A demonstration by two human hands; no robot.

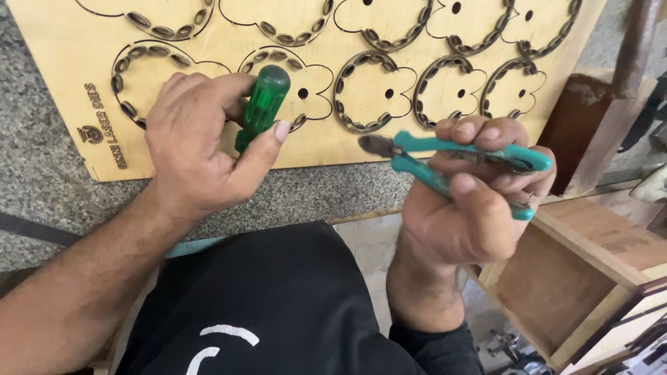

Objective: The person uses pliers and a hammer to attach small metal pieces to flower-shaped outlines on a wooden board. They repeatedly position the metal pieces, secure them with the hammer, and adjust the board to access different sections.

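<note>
Speckled stone bench (42, 173) carries a plywood die board (76, 48) cut with ringed shapes. My left hand (198, 149) closes around a green screwdriver (262, 105), tip down on the board's lower edge; its ribbed handle should grip firmly. My right hand (472, 201), just off that edge, clenches teal pliers (451, 161) by both handles, nose toward the board.

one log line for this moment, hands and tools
left hand: grips green-handled screwdriver on plywood die board | right hand: holds teal-handled pliers, tip near board edge | surface: speckled stone counter
</note>
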